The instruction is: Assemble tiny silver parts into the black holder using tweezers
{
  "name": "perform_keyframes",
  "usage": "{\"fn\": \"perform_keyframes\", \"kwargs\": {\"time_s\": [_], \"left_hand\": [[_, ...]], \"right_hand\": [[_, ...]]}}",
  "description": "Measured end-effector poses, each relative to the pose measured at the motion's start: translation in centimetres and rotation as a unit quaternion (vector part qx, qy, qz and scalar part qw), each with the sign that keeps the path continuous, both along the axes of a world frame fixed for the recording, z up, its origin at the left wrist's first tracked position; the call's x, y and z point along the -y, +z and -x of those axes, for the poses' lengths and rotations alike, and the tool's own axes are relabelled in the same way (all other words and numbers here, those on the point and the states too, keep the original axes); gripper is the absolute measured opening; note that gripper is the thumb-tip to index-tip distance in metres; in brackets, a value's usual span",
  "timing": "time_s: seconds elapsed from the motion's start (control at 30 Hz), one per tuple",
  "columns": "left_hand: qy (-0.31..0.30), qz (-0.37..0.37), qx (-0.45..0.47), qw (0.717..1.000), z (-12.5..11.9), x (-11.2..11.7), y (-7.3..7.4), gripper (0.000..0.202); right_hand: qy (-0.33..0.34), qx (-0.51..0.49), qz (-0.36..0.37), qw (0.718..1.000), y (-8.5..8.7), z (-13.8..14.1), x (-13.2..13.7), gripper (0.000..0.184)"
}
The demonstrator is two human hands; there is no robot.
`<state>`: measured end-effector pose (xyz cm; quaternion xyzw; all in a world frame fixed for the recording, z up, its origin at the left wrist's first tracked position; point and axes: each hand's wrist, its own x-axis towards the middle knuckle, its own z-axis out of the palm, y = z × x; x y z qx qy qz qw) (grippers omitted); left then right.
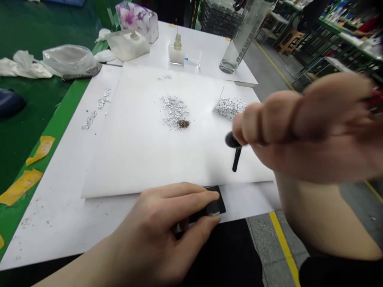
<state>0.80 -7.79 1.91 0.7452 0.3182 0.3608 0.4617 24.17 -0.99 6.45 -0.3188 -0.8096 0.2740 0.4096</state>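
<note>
My left hand [176,223] is at the front edge of a white board [134,159]. Its thumb and index finger pinch a small black part [214,208] with a glint of metal on its near side; fingers cover the rest. A flat black piece [220,199] lies beside and under that part. Raised at the right, my right hand [302,123] is closed round a black tool with a rounded end [231,140], blurred by motion. A thin black rod [236,160] shows just below that end; whether they join, I cannot tell.
Silvery bits [173,107] and a dark brown heap of tiny parts [183,124] lie on the board. A clear bag of silvery bits [230,107] rests at right. Behind stand a clear bottle [242,40], a dispenser bottle [177,44] and a flowered tissue box [152,24].
</note>
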Motion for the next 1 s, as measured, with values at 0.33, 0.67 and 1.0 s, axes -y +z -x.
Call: {"fn": "perform_keyframes", "kwargs": {"time_s": [0.33, 0.67, 1.0], "left_hand": [[-0.007, -0.062, -0.068, 0.996, 0.3, -7.5, -0.2, 0.019], [-0.026, -0.029, -0.085, 0.996, 0.2, -7.7, -1.1, 0.016], [-0.032, -0.031, -0.124, 0.991, 0.5, -7.9, -1.0, 0.019]], "right_hand": [[0.222, 0.043, 0.161, 0.961, -4.6, -1.8, -4.9, 0.054], [0.164, -0.03, 0.012, 0.986, -4.6, -0.5, -3.3, 0.01], [0.148, 0.029, -0.149, 0.977, -6.0, 0.3, -3.0, 0.003]]}}
